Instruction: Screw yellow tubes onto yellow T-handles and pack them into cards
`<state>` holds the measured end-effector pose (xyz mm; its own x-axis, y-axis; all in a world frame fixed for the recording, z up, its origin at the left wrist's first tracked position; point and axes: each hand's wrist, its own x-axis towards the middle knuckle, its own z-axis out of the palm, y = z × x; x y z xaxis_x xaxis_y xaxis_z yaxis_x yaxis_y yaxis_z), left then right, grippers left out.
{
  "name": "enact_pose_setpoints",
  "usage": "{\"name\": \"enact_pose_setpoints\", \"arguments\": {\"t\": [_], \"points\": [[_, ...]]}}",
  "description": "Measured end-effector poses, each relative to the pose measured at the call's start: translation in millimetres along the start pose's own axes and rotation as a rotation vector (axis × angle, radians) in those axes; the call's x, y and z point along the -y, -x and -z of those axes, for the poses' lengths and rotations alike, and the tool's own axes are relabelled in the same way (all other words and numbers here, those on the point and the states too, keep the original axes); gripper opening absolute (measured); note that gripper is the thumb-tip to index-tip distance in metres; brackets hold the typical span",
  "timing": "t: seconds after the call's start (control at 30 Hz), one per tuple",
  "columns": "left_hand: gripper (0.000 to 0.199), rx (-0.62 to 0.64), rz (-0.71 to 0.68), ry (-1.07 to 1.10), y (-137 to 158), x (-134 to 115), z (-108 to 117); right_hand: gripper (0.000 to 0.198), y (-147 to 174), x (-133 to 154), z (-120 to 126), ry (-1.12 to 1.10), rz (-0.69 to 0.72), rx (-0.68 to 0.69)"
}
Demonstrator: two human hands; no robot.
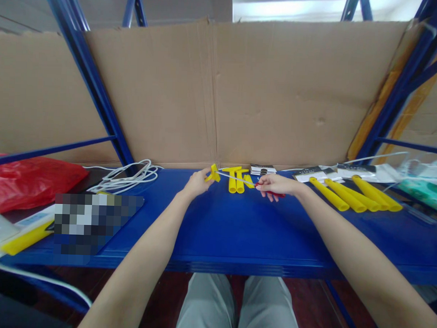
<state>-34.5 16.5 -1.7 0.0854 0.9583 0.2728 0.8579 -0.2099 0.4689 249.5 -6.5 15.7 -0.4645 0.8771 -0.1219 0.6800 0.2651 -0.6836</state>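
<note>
My left hand (198, 181) pinches a small yellow plastic piece (214, 173) above the back of the blue shelf. My right hand (275, 184) is closed around the red handle of a screwdriver (239, 178). Its thin metal shaft points left, and the tip reaches the yellow piece; whether it sits inside cannot be made out. Between my hands, two yellow tubes (236, 184) with crosspieces at their far ends lie side by side. Another small yellow piece (249, 181) rests just right of them, near the screwdriver shaft.
Several yellow tubes (341, 194) lie at the right, beside black-and-white packets (306, 174). Left are a coiled white cable (132, 177), a red plastic bag (35, 181) and another yellow tube (27, 238). A cardboard wall (278, 89) closes the back; blue posts (95, 92) flank it.
</note>
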Motion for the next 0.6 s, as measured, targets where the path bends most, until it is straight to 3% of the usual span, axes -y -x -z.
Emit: {"name": "enact_pose_setpoints", "arguments": {"t": [0.33,0.6], "points": [[0.046,0.035,0.034,0.059,-1.8,-1.6,-2.4,0.035,-1.3,5.6,-5.0,0.027,0.005,0.008],[0.047,0.106,0.027,0.119,2.1,-6.8,-2.8,0.019,-2.2,5.3,-7.2,0.135,0.008,-0.145]]}}
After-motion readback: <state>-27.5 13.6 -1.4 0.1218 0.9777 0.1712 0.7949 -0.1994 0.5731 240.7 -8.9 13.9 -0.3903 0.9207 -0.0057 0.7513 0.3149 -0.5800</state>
